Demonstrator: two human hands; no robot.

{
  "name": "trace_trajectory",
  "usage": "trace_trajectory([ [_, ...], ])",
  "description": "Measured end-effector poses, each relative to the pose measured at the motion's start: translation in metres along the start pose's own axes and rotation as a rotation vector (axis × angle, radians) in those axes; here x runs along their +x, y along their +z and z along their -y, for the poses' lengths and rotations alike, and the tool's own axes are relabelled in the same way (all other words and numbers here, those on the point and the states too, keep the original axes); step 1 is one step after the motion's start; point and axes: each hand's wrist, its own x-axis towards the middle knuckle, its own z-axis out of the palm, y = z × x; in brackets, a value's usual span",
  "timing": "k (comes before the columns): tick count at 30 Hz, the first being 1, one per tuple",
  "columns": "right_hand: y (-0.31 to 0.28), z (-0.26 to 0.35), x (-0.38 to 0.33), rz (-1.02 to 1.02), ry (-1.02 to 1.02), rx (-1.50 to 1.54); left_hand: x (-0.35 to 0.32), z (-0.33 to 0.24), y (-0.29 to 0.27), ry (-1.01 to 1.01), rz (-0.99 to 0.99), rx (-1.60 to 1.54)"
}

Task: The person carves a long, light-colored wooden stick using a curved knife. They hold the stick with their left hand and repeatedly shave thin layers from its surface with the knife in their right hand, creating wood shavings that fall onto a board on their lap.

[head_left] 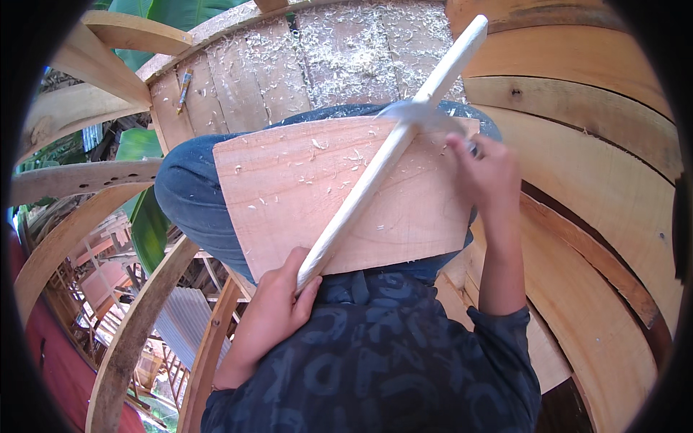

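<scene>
Room left of stick [365,187]; plank wall [599,173] right.

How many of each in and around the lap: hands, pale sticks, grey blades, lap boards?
Hands: 2 (left hand, right hand)
Pale stick: 1
Grey blade, motion-blurred: 1
Lap board: 1
Total: 5

We wore a dark navy shirt [375,353] printed with large, muted blue-grey letters, its right sleeve [503,343] ending near the elbow. Our blue trousers [191,187] were creased and flecked with pale specks. Our left hand [278,294] and right hand [491,169] were bare.
</scene>
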Motion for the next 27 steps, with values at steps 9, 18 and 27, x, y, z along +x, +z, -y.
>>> trace_trajectory([
  [9, 0.007, 0.008, -0.029, 0.087, -0.193, 0.02, 0.001, -0.003, -0.004, 0.006, 0.022, -0.031],
  [18, 0.011, -0.038, -0.009, -0.039, 0.117, 0.253, -0.008, -0.004, -0.001, 0.134, -0.201, 0.173],
  [27, 0.009, -0.028, -0.049, -0.012, 0.093, 0.364, -0.008, -0.013, -0.01, 0.052, -0.123, 0.321],
])
